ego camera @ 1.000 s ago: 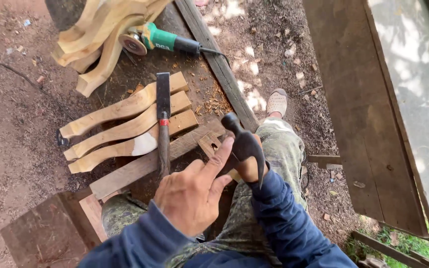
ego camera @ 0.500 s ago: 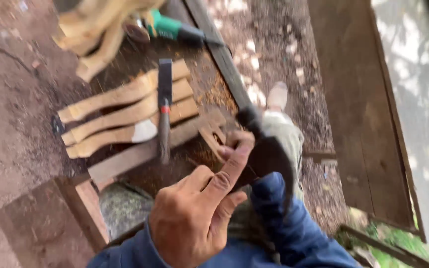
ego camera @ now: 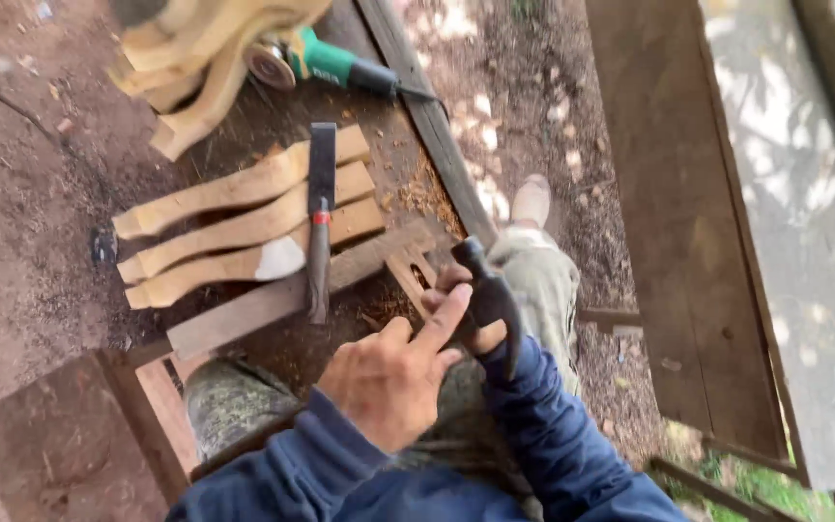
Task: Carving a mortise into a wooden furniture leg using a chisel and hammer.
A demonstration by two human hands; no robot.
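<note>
My right hand [ego camera: 478, 337] is closed around a black claw hammer [ego camera: 488, 296] just below its head, held over my lap. My left hand [ego camera: 390, 379] sits beside it, fingers spread and the index finger stretched out against the hammer's head. Both arms wear dark blue sleeves. Ahead on the ground lie three curved wooden legs [ego camera: 234, 227] side by side. A dark chisel [ego camera: 319, 224] with a red band rests across them.
A green angle grinder [ego camera: 326, 61] lies at the top next to a pile of curved wood pieces [ego camera: 200, 53]. A flat plank [ego camera: 287, 295] lies below the legs. There is a wooden frame [ego camera: 161, 411] at lower left, my outstretched leg and shoe [ego camera: 533, 201], and dark boards [ego camera: 669, 193] on the right.
The view shook and blurred, then settled. My right hand kept hold of the hammer and my left hand stayed against its head. The chisel and legs have not moved.
</note>
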